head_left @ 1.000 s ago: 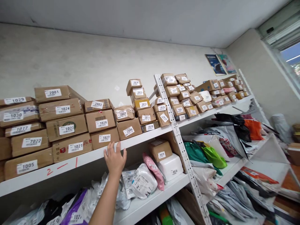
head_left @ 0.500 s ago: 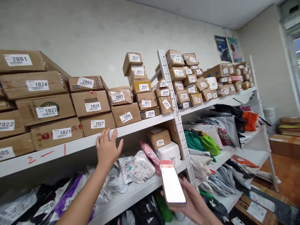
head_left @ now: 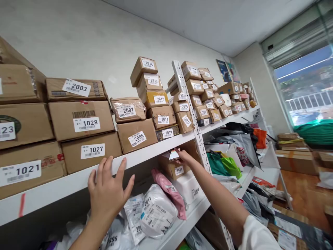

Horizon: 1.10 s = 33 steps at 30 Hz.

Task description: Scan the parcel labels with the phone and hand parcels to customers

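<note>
In the head view, the left hand (head_left: 108, 189) is at eight o'clock, fingers spread wide over the front edge of the top shelf (head_left: 149, 151), near box 1027 (head_left: 91, 152). The hands are apart. The right hand (head_left: 184, 158) is at five o'clock, closed on a phone (head_left: 173, 155). The phone is just below the middle, in front of box 4039 (head_left: 172, 170).

The top shelf holds brown boxes, all shut, so I cannot see inside them. The lower shelf (head_left: 183, 223) holds box 4039 on a white pack (head_left: 186, 187), and at six o'clock a pink bag (head_left: 170, 194) and a clear bag (head_left: 158, 215).

The phone is tipped, so its screen is too slanted to read. It hides part of box 4039. At nine o'clock a box (head_left: 33, 125) is cut off, and only "23" shows on its label.

Other box labels say 1021, 1028, 2003, 2006 and 2007. The tall pile at eleven o'clock goes up to 2014. The white pack says 4038, and the clear bag says 2011.
</note>
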Each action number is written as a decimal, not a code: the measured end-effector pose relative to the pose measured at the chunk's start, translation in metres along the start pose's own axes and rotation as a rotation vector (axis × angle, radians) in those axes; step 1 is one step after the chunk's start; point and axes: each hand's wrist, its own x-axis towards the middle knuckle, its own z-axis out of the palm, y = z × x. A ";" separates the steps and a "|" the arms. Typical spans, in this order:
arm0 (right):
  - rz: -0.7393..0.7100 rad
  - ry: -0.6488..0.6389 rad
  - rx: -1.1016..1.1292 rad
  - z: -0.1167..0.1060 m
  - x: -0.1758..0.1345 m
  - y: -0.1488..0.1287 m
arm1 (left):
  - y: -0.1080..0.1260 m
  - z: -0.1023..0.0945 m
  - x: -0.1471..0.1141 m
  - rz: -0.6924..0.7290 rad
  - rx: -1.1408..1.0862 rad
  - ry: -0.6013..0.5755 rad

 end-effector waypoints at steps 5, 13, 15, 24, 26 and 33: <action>-0.003 -0.041 -0.274 -0.037 -0.013 -0.003 | 0.005 -0.002 0.004 -0.036 -0.082 0.059; -0.889 -0.013 -0.649 -0.041 -0.088 -0.149 | 0.071 -0.007 0.067 0.198 -0.123 0.193; -1.157 0.231 -0.626 -0.012 -0.078 -0.198 | 0.100 0.003 0.106 0.207 -0.122 0.176; -0.899 0.435 -0.612 0.074 0.014 -0.276 | 0.172 0.067 0.211 -0.248 0.022 0.058; -0.932 0.435 -0.555 0.070 0.016 -0.276 | 0.171 0.070 0.212 -0.211 0.044 0.028; -0.985 0.416 -0.499 0.041 0.017 -0.287 | 0.157 0.054 0.231 0.028 0.179 -0.081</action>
